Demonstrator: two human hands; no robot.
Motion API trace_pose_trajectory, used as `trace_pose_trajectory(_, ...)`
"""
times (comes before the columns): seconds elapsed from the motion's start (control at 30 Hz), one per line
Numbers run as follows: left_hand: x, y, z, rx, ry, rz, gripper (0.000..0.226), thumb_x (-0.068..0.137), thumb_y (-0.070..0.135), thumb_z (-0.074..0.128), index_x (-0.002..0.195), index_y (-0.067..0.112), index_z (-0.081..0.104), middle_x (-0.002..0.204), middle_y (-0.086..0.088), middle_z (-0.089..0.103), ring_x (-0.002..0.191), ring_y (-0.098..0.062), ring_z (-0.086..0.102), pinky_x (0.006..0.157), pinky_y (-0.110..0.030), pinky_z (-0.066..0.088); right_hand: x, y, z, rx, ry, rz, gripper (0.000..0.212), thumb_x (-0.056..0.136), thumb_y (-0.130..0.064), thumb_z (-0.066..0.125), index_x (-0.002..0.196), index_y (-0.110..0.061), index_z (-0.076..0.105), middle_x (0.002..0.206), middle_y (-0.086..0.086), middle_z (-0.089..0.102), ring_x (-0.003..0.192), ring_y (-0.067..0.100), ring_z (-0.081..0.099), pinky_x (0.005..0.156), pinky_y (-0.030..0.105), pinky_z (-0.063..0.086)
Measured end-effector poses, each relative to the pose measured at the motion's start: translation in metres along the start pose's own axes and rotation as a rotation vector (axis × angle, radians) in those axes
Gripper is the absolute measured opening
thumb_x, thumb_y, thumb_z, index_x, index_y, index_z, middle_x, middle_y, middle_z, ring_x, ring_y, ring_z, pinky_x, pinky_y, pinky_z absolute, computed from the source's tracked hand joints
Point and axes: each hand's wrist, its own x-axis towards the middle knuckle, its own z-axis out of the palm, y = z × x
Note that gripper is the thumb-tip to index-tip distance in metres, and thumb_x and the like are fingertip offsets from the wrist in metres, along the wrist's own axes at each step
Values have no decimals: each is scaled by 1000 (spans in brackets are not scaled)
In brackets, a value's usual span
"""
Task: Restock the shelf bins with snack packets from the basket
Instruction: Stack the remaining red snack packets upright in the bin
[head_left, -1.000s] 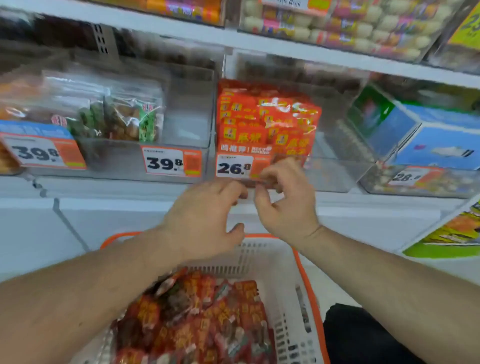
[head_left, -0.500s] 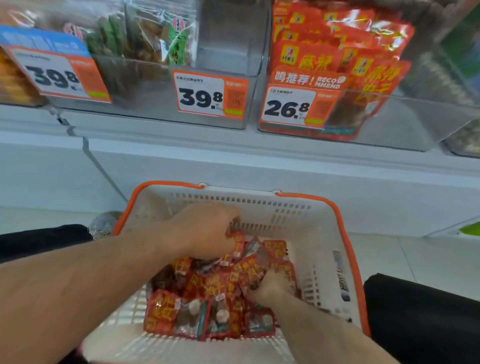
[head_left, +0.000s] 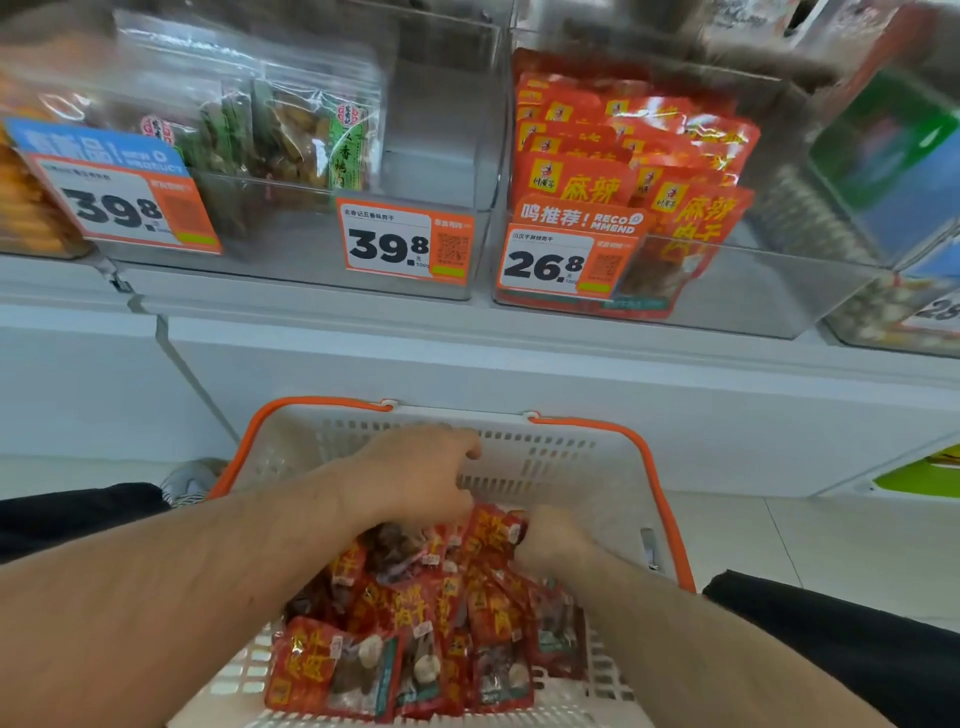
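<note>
- The left hand (head_left: 415, 475) reaches down into the basket (head_left: 540, 452), knuckles up, fingers curled into the top of the heap of snack packets (head_left: 426, 623); its fingertips are hidden, so whether it grips one I cannot tell.
- The right hand (head_left: 553, 540) sits lower and to the right, fingers curled and pressed against an upright red packet (head_left: 493, 535) at the heap's far edge; the grip itself is hidden, so I cannot tell if it holds it.
- The packets lie directly beneath and between both hands: small, glossy, crinkled red pouches with yellow characters and clear windows showing dark contents.
- The basket is white slotted plastic with an orange rim and handle, standing below the shelf (head_left: 519, 358).
- On the white shelf, straight above the basket, a clear plastic bin (head_left: 727, 291) holds matching red pouches standing in rows behind an orange price tag (head_left: 563, 262) reading 26.8.
- To its left, another clear bin (head_left: 441, 156) holds transparent bags of brown and green snacks on its left side, with a 39.8 tag (head_left: 405, 244) in front.
</note>
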Motion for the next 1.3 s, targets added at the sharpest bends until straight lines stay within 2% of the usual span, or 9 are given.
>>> trace_pose_trajectory(0.27, -4, -3, -11, -235, 158, -170, 80, 82, 49, 69, 147, 20, 31, 143, -5, 45, 125, -24, 49, 96, -32, 42, -49, -23, -90, 524, 59, -441, 34, 69, -39, 83, 101, -35, 73, 96, -10, 74, 93, 11, 69, 90, 42, 55)
trace_pose_trajectory(0.5, -12, 3, -30, -554, 406, -86, 15, 83, 26, 75, 84, 31, 61, 76, 11, 65, 72, -8, 62, 59, -20, 39, -93, -41, -129, 648, 38, -493, 21, 74, -30, 84, 93, -31, 73, 95, -9, 75, 92, 10, 71, 91, 40, 56)
trace_pose_trajectory(0.67, -20, 23, -67, -526, 459, 32, 16, 84, 26, 75, 82, 33, 61, 72, 9, 67, 62, -3, 62, 56, -25, 47, -119, -36, -167, 492, 359, -534, 26, 71, -38, 83, 87, -37, 63, 82, -16, 61, 71, -8, 55, 60, 8, 38)
trace_pose_trajectory(0.73, -20, 37, -86, -545, 503, 99, 18, 85, 24, 74, 87, 35, 60, 71, 16, 63, 59, 9, 59, 49, -10, 40, -128, -34, -184, 542, 495, -570, 24, 76, -28, 82, 84, -40, 62, 80, -18, 62, 71, -10, 56, 62, 9, 39)
trace_pose_trajectory(0.83, -13, 58, -111, -571, 619, 191, 17, 83, 28, 76, 93, 35, 64, 83, 21, 65, 73, 8, 62, 65, -12, 49, -136, -28, -206, 720, 581, -606, 27, 78, -17, 81, 92, -34, 67, 88, -14, 70, 84, 2, 67, 80, 29, 55)
trace_pose_trajectory(1.0, 4, 91, -129, -479, 736, 300, 29, 81, 36, 76, 99, 41, 54, 85, 29, 55, 78, 5, 57, 63, -3, 40, -145, -7, -238, 685, 739, -636, 24, 76, -18, 82, 90, -31, 68, 67, -26, 64, 64, -3, 60, 62, 18, 47)
trace_pose_trajectory(1.1, 19, 92, -136, -363, 933, 405, 53, 75, 56, 72, 121, 32, 57, 117, 20, 54, 111, -4, 52, 94, -18, 42, -159, 9, -260, 571, 962, -645, 32, 74, -15, 83, 77, -38, 61, 60, -28, 57, 56, -2, 53, 55, 11, 40)
trace_pose_trajectory(1.23, 40, 67, -145, -237, 938, 14, 121, 58, 76, 72, 151, 18, 21, 156, -3, 23, 143, -22, 24, 116, -42, 23, -172, 36, -296, 612, 1313, -598, 34, 74, -15, 83, 70, -37, 57, 64, -18, 60, 61, -1, 57, 62, 9, 45)
trace_pose_trajectory(1.3, 49, 63, -141, -145, 882, -105, 129, 54, 81, 69, 151, 17, 13, 154, -6, 26, 137, -28, 38, 110, -46, 32, -163, 45, -314, 671, 1372, -509, 29, 76, -19, 81, 69, -33, 56, 65, -13, 60, 59, -2, 55, 61, 8, 43)
